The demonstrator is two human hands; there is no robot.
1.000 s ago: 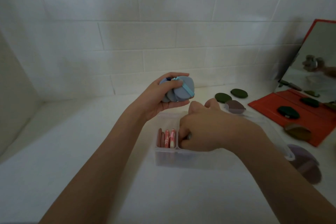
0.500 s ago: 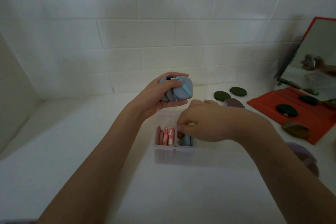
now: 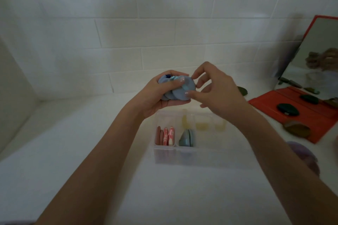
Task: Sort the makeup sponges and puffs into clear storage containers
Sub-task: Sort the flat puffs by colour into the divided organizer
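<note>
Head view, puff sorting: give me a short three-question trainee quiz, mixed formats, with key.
1. True or false: the left hand holds a bunch of pale blue round puffs above the clear plastic divided container.
2. Multiple choice: which compartment holds the upright pink and red flat puffs? A) near left B) far right C) none.
3. Fill in: the right hand has its grip on the front blue puff by a ____ of fingertips.

Key: 1 true; 2 A; 3 pinch.
</note>
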